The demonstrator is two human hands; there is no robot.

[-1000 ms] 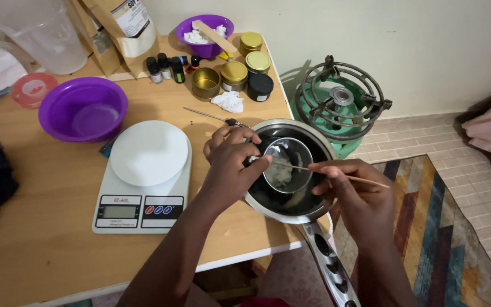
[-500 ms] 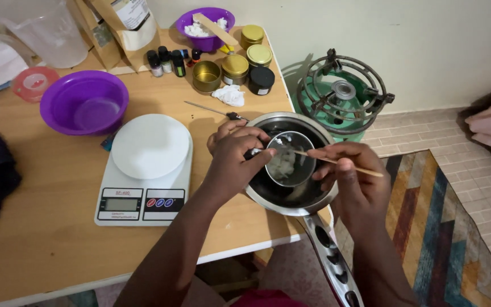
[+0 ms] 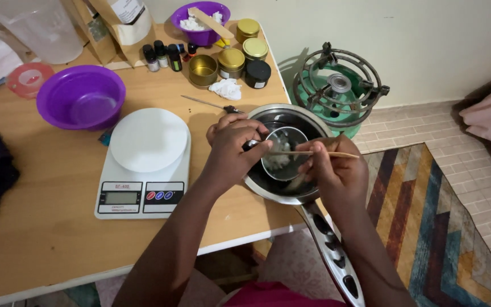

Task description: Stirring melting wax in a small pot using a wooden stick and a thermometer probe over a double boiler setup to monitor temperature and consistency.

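Cup point(image 3: 282, 154), holding white lumps inside the pan point(image 3: 282, 153) at the table's 3 o'clock edge: grip its rim firmly with left hand point(image 3: 234, 150) while right hand point(image 3: 333, 170), closed on the stick point(image 3: 313, 153), stirs gently.

Small steel cup point(image 3: 284, 154) inside pan point(image 3: 257, 185), thin stick point(image 3: 325, 153) across

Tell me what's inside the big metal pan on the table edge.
Inside the pan sits a smaller metal cup holding whitish lumps. The left hand steadies it; the right hand holds a wooden stick across it. The hands hide the pan's bottom.
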